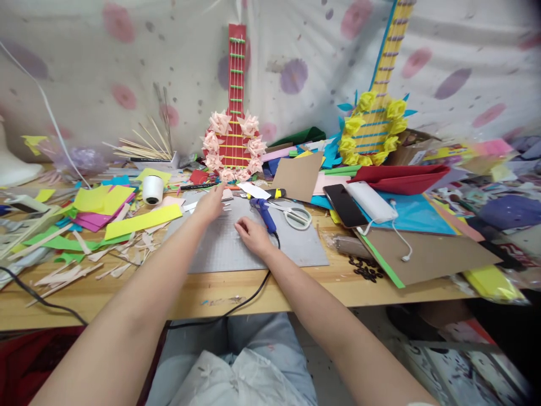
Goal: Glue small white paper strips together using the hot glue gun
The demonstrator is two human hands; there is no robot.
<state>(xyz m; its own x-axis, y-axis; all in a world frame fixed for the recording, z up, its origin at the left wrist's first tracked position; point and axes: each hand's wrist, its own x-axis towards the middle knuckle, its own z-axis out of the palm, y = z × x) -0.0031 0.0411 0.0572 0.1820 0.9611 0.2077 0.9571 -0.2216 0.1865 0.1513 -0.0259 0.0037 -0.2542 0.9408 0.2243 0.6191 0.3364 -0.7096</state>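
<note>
My left hand reaches forward over the far part of the grey cutting mat, fingers stretched toward small pink paper pieces near the base of the red paper guitar. It holds nothing that I can see. My right hand rests on the mat with fingers curled, just left of the blue glue gun lying on the mat. Whether the right hand pinches anything is hidden.
White-handled scissors, a black phone and a white power bank lie to the right. A yellow flower guitar stands behind. Coloured paper sheets, scraps, a white tape roll and wooden sticks crowd the left. Brown cardboard lies right.
</note>
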